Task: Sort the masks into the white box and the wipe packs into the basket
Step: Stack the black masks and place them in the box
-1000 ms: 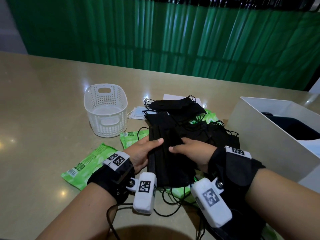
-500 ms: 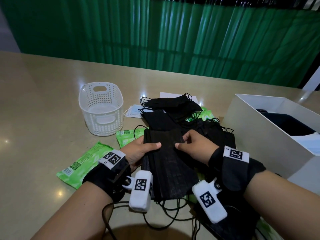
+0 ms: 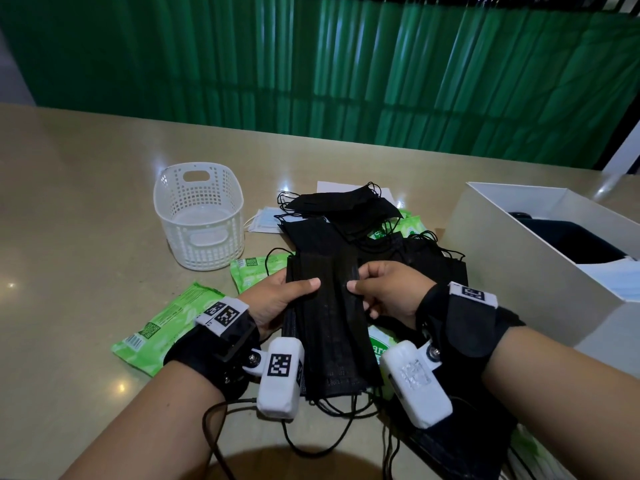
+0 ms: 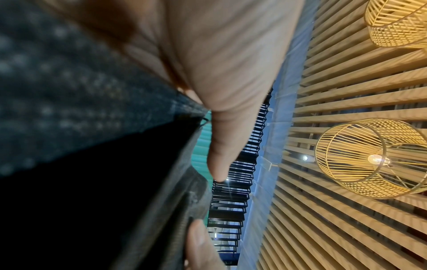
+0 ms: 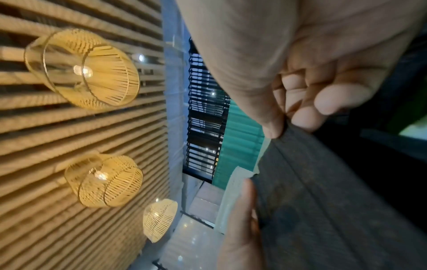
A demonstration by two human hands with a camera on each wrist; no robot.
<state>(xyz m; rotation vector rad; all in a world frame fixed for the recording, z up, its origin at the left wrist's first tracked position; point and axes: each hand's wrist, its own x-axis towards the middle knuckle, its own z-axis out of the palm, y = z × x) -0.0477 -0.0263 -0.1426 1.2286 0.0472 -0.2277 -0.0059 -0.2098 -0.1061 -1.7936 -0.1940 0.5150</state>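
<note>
Here, on my beige surface [image 3: 69, 237], the white box [image 3: 512, 258] sits right and the basket [image 3: 199, 230] left. Both grips pinch a stack of black masks [image 3: 329, 327], its long axis running toward me: left hand [image 3: 277, 299], right hand [image 3: 388, 296]. Green wipe packs [image 3: 162, 323] lie around; their print is unreadable.

I count one basket [image 3: 200, 216], one white box [image 3: 526, 251], two hands, at least four green wipe packs, and too many piled black masks to count.
</note>
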